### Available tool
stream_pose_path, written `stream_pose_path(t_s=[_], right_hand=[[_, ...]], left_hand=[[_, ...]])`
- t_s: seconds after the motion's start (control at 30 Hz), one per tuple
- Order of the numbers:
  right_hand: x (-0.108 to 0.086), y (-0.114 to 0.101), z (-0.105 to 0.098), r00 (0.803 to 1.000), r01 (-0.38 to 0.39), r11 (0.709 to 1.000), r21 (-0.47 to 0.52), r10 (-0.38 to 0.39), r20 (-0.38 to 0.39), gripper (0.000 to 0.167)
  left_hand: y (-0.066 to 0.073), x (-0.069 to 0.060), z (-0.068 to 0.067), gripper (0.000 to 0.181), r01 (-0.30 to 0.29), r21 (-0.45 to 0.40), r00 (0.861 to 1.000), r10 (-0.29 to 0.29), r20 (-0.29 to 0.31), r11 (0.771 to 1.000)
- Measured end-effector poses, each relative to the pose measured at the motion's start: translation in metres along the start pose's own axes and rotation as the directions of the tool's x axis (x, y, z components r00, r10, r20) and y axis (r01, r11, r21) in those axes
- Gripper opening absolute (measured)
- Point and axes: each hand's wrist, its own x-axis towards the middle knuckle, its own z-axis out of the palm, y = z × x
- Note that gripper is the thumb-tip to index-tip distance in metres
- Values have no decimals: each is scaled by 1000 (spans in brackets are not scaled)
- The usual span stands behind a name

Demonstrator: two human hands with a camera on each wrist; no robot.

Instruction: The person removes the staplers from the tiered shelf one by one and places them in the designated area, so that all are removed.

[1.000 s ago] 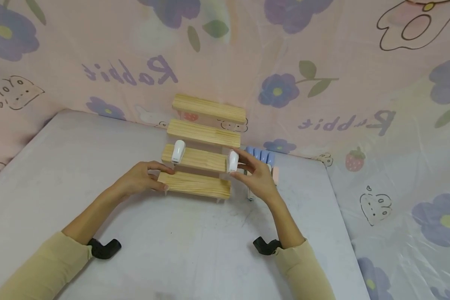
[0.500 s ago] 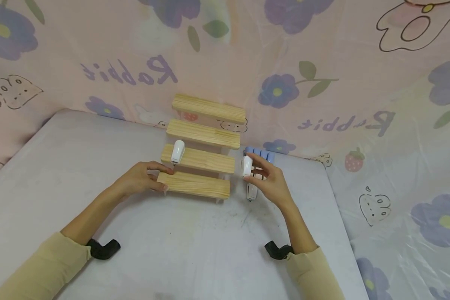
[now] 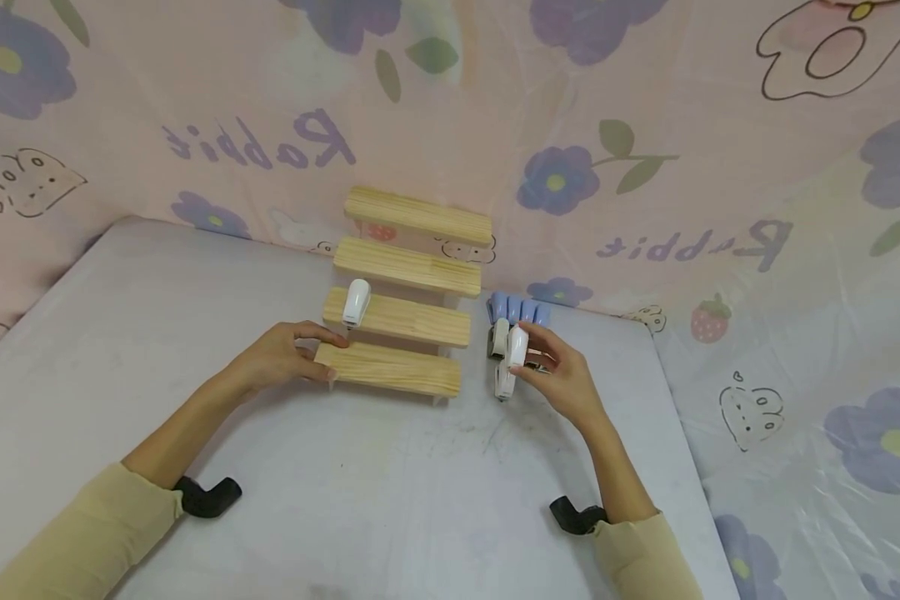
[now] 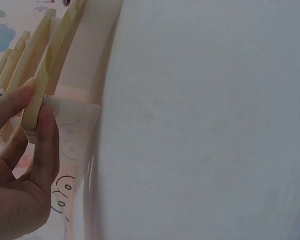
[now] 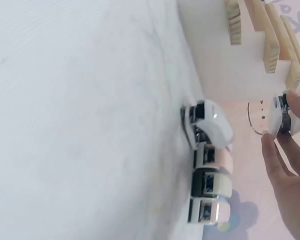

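My left hand point(image 3: 277, 358) pinches the left end of the lowest board of a stepped wooden shelf point(image 3: 393, 371); the left wrist view shows thumb and fingers on either side of the board point(image 4: 47, 70). A white stapler point(image 3: 356, 302) sits at the left of the second board from the bottom. My right hand point(image 3: 566, 379) holds another white stapler point(image 3: 518, 343) between thumb and fingers, raised off the table to the right of the shelf. Behind and below it stand more staplers, among them a white one point(image 3: 503, 385) and a grey one point(image 3: 497, 340).
Several blue staplers point(image 3: 523, 310) stand in a row by the back wall, right of the shelf. In the right wrist view, pinkish staplers point(image 5: 215, 210) line up beside the others. A patterned cloth point(image 3: 450, 108) hangs behind the white tabletop point(image 3: 390, 492).
My right hand has carried the white stapler from the right end of the second board out to the right, over the other staplers. The left hand has stayed in place.
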Motion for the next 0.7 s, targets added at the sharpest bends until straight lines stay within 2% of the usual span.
stream_pose_path(t_s=[0.17,0.27,0.43,0.6,0.7], right_hand=[[-9,11,-7,1000,14,1000,-9,-14,-5,65],[-12,28,-11,1000,12,1000,-11,-12,-8,66],[-16,53,-15,999,-35,999,-16,35,-12,69],[-20,61,-15,998,-63,998,2,63,-11,67],[-21,57,-13,997,-77,997,19,77,-7,67]], left_hand=[[-1,1,0,52,-7,-1,1000,7,1,1000],[-1,1,-1,52,-3,4,1000,3,-2,1000],[-1,1,-1,52,-3,10,1000,3,1,1000],[-1,0,-1,52,-10,7,1000,10,4,1000],[-1,0,0,52,-14,8,1000,14,5,1000]])
